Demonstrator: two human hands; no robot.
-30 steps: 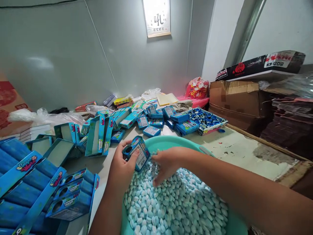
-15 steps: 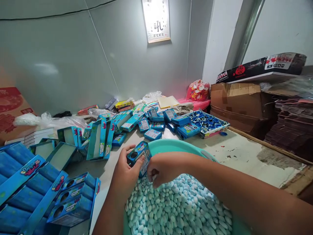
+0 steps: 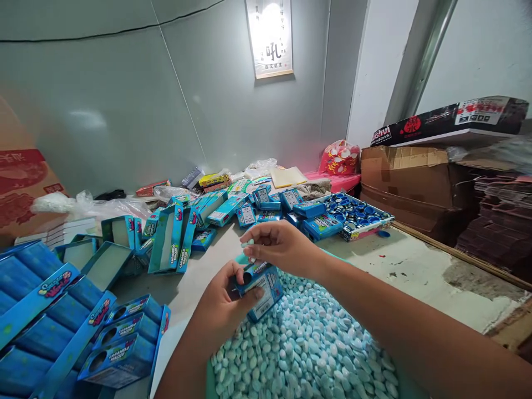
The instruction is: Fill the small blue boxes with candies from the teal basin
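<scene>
My left hand (image 3: 224,307) grips a small blue candy box (image 3: 269,296) printed "Caramelo Macizo", tilted, with a round hole in its upper face. Just above that box, my right hand (image 3: 280,246) pinches a few pale blue candies (image 3: 248,244) between thumb and fingers. Both hands are over a turquoise basin (image 3: 211,382) filled with loose pale blue and white oval candies (image 3: 320,338). The candies in my fingertips are close to the hole, which is partly covered by my left fingers.
At lower left stand display cartons (image 3: 54,288) packed with similar boxes, some with holes showing. Opened blue cartons (image 3: 168,238) and scattered small boxes (image 3: 322,226) lie beyond the basin. A tray of blue round caps (image 3: 361,213) sits right; brown cardboard boxes (image 3: 405,180) stand farther back.
My right hand has risen from the candies to above the box, with candies now visible in its fingertips. My left hand has moved the box slightly right and down.
</scene>
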